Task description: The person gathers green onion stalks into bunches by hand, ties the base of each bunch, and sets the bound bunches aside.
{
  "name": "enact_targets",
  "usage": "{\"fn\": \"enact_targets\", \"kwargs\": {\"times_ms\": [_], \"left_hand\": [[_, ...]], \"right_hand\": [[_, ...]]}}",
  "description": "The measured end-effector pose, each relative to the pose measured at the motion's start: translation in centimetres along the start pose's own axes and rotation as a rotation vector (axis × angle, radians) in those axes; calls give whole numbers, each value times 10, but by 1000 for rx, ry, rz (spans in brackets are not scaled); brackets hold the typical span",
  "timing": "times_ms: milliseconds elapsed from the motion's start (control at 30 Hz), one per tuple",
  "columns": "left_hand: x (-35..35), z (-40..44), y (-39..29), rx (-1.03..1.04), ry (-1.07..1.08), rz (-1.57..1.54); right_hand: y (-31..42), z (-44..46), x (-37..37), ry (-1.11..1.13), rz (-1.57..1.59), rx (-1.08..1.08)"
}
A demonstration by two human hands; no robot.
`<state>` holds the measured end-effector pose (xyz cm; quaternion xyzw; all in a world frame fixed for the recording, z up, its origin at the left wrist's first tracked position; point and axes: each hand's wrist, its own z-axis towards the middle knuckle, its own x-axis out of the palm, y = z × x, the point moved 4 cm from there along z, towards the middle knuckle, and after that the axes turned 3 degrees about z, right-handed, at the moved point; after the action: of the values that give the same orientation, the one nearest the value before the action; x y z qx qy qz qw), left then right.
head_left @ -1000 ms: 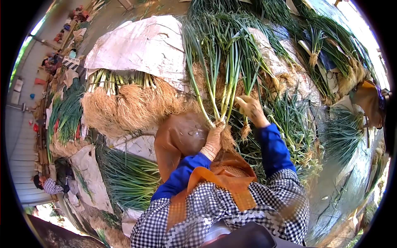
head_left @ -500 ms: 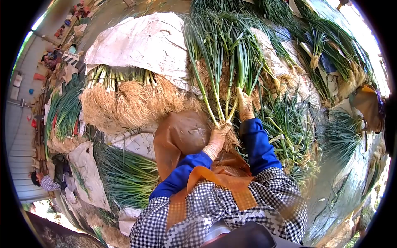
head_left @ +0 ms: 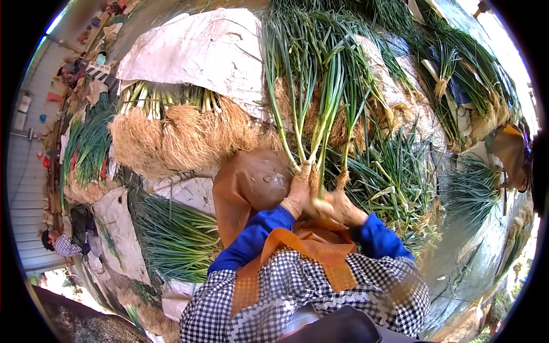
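My left hand (head_left: 299, 187) is closed around the lower pale stems of a few long green onions (head_left: 300, 134). Their green leaves fan out away from me. Close beside it, my right hand (head_left: 341, 208) is at the root end of the stems, its fingers smeared by motion, so I cannot make out what is in them. One stem runs down to its fingertips. Just above the right hand, a single green onion with a tan root tuft (head_left: 343, 179) points its roots toward me. Both hands are over my brown apron (head_left: 254, 183).
Rooted onion bundles (head_left: 186, 134) lie partly under a white sack (head_left: 194, 48) at the upper left. More green onions (head_left: 177, 237) are at lower left, and a loose heap (head_left: 394, 177) lies on the right. A person (head_left: 64, 243) is at the far left.
My right hand has come down the stems toward my body, next to my left hand. My left hand keeps its grip, now turned more upright. The single root-tufted onion shows more clearly.
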<state>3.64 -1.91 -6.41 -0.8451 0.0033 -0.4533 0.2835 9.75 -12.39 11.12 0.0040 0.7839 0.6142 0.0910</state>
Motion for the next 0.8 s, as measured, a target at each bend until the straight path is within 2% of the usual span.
{"fn": "enact_targets", "kwargs": {"times_ms": [33, 67, 100, 133, 167, 200, 233, 267, 300, 333, 367, 400, 500, 533, 567, 633, 700, 767, 800], "left_hand": [[-2, -1, -1, 5, -103, 68], [-4, -3, -2, 4, -207, 136], [22, -18, -17, -119, -259, 128], [24, -15, -17, -126, -251, 128], [25, -13, -16, -94, -247, 162], [26, -12, -15, -60, -240, 197], [29, -12, -15, -74, -201, 166], [30, -9, -16, -66, -194, 188], [27, -13, -14, -63, -198, 212], [27, -15, -16, -55, -199, 216], [31, -16, -20, -46, -180, 201], [34, -17, -23, -41, -160, 188], [36, -22, -31, -75, -224, 195], [29, -18, -31, -80, -229, 304], [31, -19, -35, -83, -231, 306], [41, -23, -40, -5, -98, 445], [36, -20, -37, -31, -133, 490], [22, -11, -33, -160, -79, 203], [26, -11, -33, -219, -75, -24]], "right_hand": [[-10, -23, -7, 97, -180, -5], [8, -50, -13, 61, 345, 448], [-40, -69, -37, -44, -32, 384], [-103, -91, -63, 22, -330, 243], [-127, -93, -87, 289, -961, 668], [-100, -96, -98, 364, -1190, 889], [-140, -77, -109, 265, -1190, 692], [-101, -41, -107, -133, -932, 616], [-57, -11, -101, -370, -714, 448], [-42, 11, -94, -462, -490, 397], [-44, 38, -88, -570, -397, 242], [-41, 61, -81, -457, -263, 336], [-90, 105, -56, -343, 88, 198], [-115, 111, -51, -474, 115, 206], [-85, 99, -51, -469, 252, 273], [-103, 92, -50, -623, 198, 133], [-77, 76, -53, -646, 216, 114], [-84, 64, -75, -818, 227, 112], [-88, 60, -91, -873, 183, 182]]}}
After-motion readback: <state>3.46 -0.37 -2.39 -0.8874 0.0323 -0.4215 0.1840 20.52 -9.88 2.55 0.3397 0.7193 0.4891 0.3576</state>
